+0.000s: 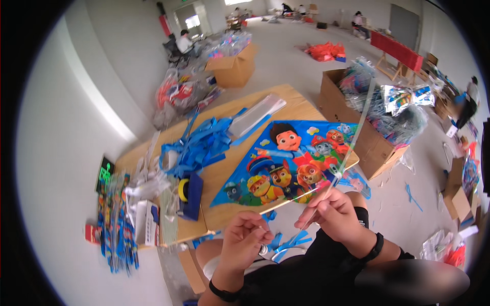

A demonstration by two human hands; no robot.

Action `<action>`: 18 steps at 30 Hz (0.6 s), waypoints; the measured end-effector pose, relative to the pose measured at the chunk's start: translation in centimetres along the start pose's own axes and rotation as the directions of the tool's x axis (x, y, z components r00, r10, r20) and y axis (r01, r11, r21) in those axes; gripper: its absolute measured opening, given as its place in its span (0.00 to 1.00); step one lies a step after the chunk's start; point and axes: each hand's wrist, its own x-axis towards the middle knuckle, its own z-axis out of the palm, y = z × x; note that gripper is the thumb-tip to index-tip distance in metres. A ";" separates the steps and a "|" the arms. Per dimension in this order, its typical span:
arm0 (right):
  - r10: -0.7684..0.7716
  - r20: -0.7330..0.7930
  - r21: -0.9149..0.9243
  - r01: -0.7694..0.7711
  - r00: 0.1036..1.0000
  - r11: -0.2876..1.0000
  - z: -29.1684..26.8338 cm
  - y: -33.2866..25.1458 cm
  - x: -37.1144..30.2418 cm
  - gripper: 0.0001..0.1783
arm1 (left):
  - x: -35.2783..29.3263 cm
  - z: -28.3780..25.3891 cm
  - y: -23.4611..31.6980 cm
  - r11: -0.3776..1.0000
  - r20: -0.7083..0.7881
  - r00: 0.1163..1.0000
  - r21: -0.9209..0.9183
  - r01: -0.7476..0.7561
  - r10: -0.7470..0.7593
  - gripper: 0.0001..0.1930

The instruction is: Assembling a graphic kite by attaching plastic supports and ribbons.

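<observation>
A blue triangular kite sail (286, 176) printed with cartoon figures lies across the table's right side, its lower right corner past the edge. My right hand (334, 217) is closed around a long, thin, pale rod (361, 122) that rises over the sail and carries a small white fitting (338, 175) just above my fingers. Lower and to the left, my left hand (241, 239) is pinched closed; what sits between its fingertips is too small to name. Blue strips (291, 242) hang below the table edge, around my lap.
On the wooden table (286, 99) are a heap of blue ribbons (201, 143), transparent plastic sleeves (259, 115) and a blue tape dispenser (192, 199). A cardboard box (334, 97) of plastic-wrapped goods stands beyond the right edge. Packaged goods (117, 219) hang at left.
</observation>
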 end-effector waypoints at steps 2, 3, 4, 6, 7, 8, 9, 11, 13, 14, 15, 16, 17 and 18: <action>-0.141 -0.025 -0.056 0.139 0.990 0.989 0.9 -0.3 -0.3 0.09 | -0.4 0.4 -0.8 1.000 0.131 0.991 -0.025 -0.017 0.020 0.11; -0.123 -0.020 -0.046 0.122 0.992 0.991 1.1 -0.3 -0.3 0.09 | -0.8 0.5 -1.4 0.999 0.110 0.994 -0.027 -0.020 0.023 0.11; -0.205 0.019 -0.159 0.205 0.979 0.966 1.3 -0.4 -0.2 0.09 | -1.0 0.6 -1.9 0.998 0.117 0.992 -0.037 -0.044 0.048 0.10; -0.299 0.025 -0.269 0.294 0.954 0.917 2.3 -0.5 -0.4 0.14 | -1.3 0.6 -2.7 0.992 0.135 0.986 -0.096 -0.081 0.093 0.09; -0.297 0.020 -0.264 0.292 0.955 0.919 2.1 -0.8 -0.4 0.14 | -1.3 0.6 -3.0 0.993 0.131 0.987 -0.092 -0.076 0.088 0.09; -0.215 0.067 -0.325 0.225 0.974 0.919 1.8 -1.3 -0.3 0.17 | -1.2 0.6 -3.2 0.992 0.127 0.987 -0.086 -0.087 0.097 0.09; -0.129 0.109 -0.387 0.162 0.986 0.908 1.7 -1.6 -0.4 0.20 | -1.2 0.6 -3.2 0.992 0.124 0.987 -0.080 -0.097 0.107 0.09; -0.149 0.016 -0.323 0.146 0.989 0.935 2.3 -1.2 -0.6 0.21 | -1.1 0.9 -3.3 0.993 0.110 0.989 -0.064 -0.096 0.103 0.09; -0.168 0.045 -0.315 0.174 0.985 0.933 2.4 -1.2 -0.6 0.21 | -1.0 1.2 -3.4 0.994 0.101 0.990 -0.048 -0.098 0.102 0.08; -0.171 0.043 -0.315 0.176 0.984 0.933 2.3 -1.2 -0.6 0.21 | -1.0 1.3 -3.4 0.995 0.118 0.988 -0.030 -0.098 0.101 0.08; -0.171 0.044 -0.334 0.175 0.984 0.926 2.2 -1.1 -0.6 0.21 | -1.0 1.3 -3.4 0.995 0.134 0.986 -0.012 -0.098 0.099 0.08; -0.169 0.044 -0.352 0.174 0.985 0.920 2.2 -1.0 -0.6 0.21 | -1.1 1.4 -3.3 0.995 0.136 0.986 -0.011 -0.097 0.097 0.08; -0.171 0.043 -0.352 0.175 0.984 0.919 2.1 -1.0 -0.6 0.21 | -1.2 1.4 -3.3 0.995 0.118 0.988 -0.014 -0.095 0.096 0.08; -0.159 0.055 -0.375 0.168 0.986 0.912 2.0 -1.1 -0.6 0.21 | -1.2 1.4 -3.3 0.995 0.100 0.990 -0.019 -0.093 0.095 0.08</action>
